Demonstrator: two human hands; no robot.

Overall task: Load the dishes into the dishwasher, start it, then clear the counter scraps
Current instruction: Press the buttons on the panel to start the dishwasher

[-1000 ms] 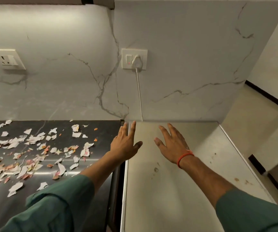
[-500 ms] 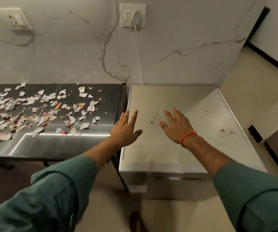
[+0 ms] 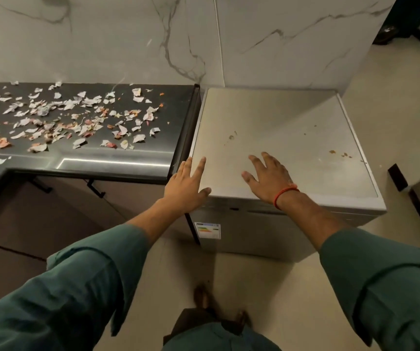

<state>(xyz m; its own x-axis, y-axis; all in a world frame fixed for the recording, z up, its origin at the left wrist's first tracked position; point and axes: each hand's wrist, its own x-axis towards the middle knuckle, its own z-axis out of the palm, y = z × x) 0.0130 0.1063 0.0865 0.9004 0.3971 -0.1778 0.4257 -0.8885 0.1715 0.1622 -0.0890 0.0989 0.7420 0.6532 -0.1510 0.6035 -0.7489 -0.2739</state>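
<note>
The grey dishwasher stands against the marble wall, its door closed and an energy label on its front. My left hand hovers flat over its front left corner with fingers straight. My right hand, with a red band at the wrist, is spread over the top near the front edge. Both hands hold nothing. Whether they touch the top is unclear. Torn paper and food scraps lie scattered over the dark counter to the left. No dishes are in view.
A white cable runs down the wall behind the dishwasher. Brown cabinet fronts with black handles sit under the counter. Small brown stains mark the dishwasher top. Beige floor lies to the right, with a dark skirting edge beside it.
The view has tilted down and pulled back, so the dishwasher front and floor now show. Both hands have drawn back from mid-top toward the dishwasher's front edge, still open.
</note>
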